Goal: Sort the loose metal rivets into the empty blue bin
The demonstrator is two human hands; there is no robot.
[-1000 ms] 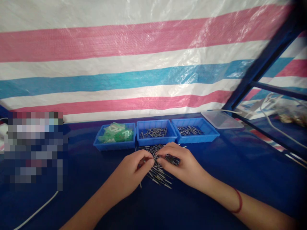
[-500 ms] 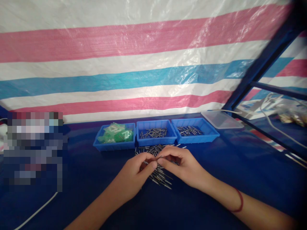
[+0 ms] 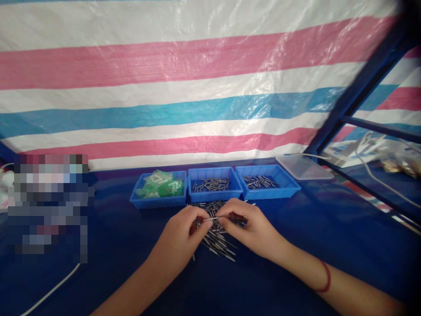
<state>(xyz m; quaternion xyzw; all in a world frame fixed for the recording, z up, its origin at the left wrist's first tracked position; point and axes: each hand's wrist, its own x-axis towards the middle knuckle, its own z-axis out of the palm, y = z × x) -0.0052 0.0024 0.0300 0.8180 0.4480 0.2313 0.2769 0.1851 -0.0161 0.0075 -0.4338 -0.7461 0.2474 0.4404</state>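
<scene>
Over the pile, my left hand (image 3: 187, 230) pinches one end of a thin metal pin (image 3: 214, 218) between thumb and forefinger. The pin lies level across the gap to my right hand (image 3: 245, 224), whose thumb and fingertips are closed on its other end. Below and behind both hands spreads a loose pile of thin metal pins (image 3: 219, 245), dark and silver, some with a thicker light part along the shaft. The pin's exact kind is too small to make out, and fingertips cover its ends.
Beyond the pile stand three blue bins in a row: the left bin (image 3: 158, 202) holds green plastic packets (image 3: 161, 184), the middle bin (image 3: 213, 196) and right bin (image 3: 272, 193) short metal pins. A clear lid (image 3: 305, 167) lies behind. A white cable (image 3: 52, 289) runs at left.
My fingertips have drawn slightly apart, so the pin between them now shows more clearly. The view has shifted a little; bins and pile stay as they were.
</scene>
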